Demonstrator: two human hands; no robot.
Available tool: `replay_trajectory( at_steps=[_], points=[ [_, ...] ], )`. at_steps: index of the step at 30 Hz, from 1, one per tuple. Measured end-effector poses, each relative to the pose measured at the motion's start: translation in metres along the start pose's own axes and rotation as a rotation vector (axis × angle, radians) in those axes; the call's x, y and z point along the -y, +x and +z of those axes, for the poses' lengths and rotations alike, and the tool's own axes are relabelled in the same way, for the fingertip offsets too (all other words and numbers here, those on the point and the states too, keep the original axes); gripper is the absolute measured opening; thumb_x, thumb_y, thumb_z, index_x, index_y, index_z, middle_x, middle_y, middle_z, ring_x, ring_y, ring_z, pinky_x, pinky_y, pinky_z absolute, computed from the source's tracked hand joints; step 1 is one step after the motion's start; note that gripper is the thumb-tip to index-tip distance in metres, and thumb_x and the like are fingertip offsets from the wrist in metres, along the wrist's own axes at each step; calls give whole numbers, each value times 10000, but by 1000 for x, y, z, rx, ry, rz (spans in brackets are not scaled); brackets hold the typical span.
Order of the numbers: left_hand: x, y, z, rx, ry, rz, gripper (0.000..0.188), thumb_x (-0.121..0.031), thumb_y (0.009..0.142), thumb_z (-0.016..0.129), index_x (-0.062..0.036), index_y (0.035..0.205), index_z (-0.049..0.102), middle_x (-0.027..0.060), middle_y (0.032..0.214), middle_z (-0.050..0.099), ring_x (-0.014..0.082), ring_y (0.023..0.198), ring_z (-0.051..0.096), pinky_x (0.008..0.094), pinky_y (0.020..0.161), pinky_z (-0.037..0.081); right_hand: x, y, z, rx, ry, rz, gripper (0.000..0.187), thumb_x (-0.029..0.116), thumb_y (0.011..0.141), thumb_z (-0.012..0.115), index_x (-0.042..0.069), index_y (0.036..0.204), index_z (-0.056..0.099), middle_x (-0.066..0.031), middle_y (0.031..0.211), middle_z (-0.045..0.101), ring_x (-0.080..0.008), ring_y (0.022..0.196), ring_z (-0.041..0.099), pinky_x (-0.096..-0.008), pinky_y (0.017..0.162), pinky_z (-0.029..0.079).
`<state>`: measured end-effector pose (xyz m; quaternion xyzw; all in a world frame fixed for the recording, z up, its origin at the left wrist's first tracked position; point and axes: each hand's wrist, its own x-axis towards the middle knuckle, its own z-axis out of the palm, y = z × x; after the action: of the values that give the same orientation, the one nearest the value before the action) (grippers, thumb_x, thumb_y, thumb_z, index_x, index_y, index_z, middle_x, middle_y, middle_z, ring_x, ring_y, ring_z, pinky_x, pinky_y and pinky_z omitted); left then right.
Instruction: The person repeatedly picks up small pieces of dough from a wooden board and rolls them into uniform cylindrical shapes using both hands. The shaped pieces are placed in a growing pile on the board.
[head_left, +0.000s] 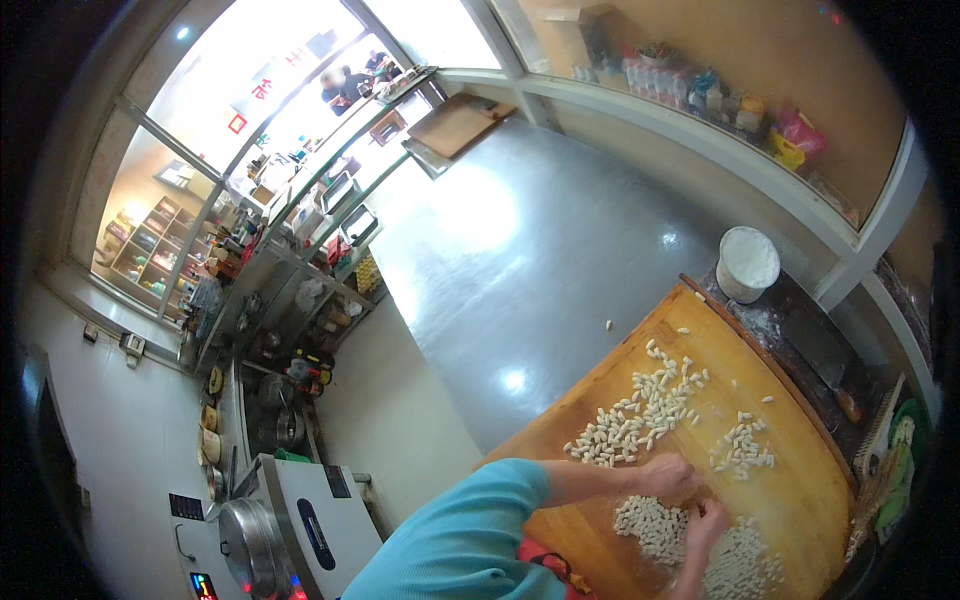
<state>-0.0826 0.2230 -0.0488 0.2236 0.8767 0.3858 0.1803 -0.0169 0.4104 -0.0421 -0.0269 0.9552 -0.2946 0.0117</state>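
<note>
1. Closely, the left hand and right hand bend over the wooden board; their grip I cannot tell.
2. Small white pieces lie beside them, larger pieces toward the far edge.

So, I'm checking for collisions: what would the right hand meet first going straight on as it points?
Probably the left hand, just ahead of the right hand, though their depth is hard to judge.

The left forearm reaches rightward from a light-blue sleeve, the left hand curled; the right forearm enters from below, the right hand bent, both 2 close together.
</note>
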Motion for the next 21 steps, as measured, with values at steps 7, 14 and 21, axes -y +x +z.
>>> replay_trajectory(
  at_steps=[7,14,21],
  points=[
    [-14,14,-6,28,-245,187,217,-192,822,596,-26,956,633,185,1014,600,365,962,567,439,811,476,21,17,-25,-37,35,345,240,205,714,748,-11,744,647,-165,666,626,-343,610,601,-426,575,452],
    [-12,-30,9,6,147,426,110,-146,655,626,-84,745,622,112,856,591,328,853,576,433,718,492,21,42,-26,8,-60,469,330,302,849,651,-22,787,657,-177,705,644,-346,638,609,-441,599,459],
    [-25,-24,0,95,206,344,173,-146,697,608,-60,846,627,128,922,580,331,890,574,421,728,505,5,5,-28,0,141,208,214,138,802,660,-29,933,634,-219,1005,604,-373,968,581,-431,802,453]
  ],
)
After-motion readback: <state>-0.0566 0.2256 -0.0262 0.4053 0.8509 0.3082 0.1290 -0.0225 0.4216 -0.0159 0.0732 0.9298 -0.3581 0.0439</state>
